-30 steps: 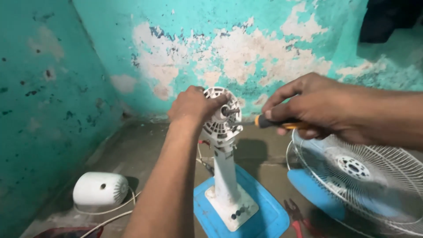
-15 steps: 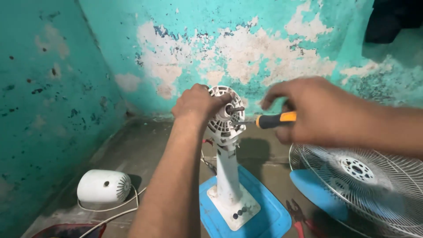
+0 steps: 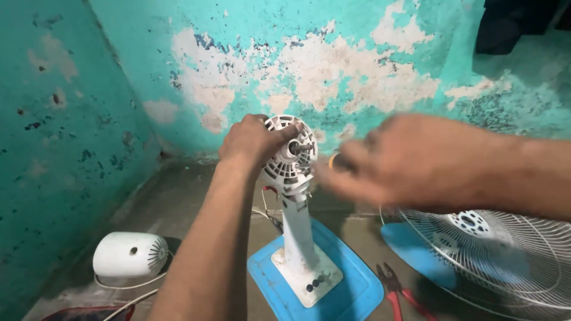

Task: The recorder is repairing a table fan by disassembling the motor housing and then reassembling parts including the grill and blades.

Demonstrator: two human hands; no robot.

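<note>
Fan motor housing [image 3: 289, 156], white and slotted, sits bare atop its white stand over a blue base [image 3: 333, 291] on the floor, and the left hand [image 3: 253, 141] is clenched around its upper left side, fingers curled over the rim. The right hand [image 3: 404, 160] comes in from the right just beside the housing, smeared by motion; its fingers look curled, and a small orange tip [image 3: 332, 160] shows at their ends (likely a tool handle, though I cannot tell for sure what it grips or how firmly). Outward from there, a white rear motor cover [image 3: 131, 254] lies on the floor to the left with a white cord [image 3: 128, 284] trailing from it, red-handled pliers [image 3: 395, 289] lie beside the base, and a wire fan guard [image 3: 505, 249] rests over a blue blade at the right. My judgement is that a fast-moving right hand could slip off the housing and nick the thin wires hanging under it, or tip the stand if the left hand's hold loosens.
</note>
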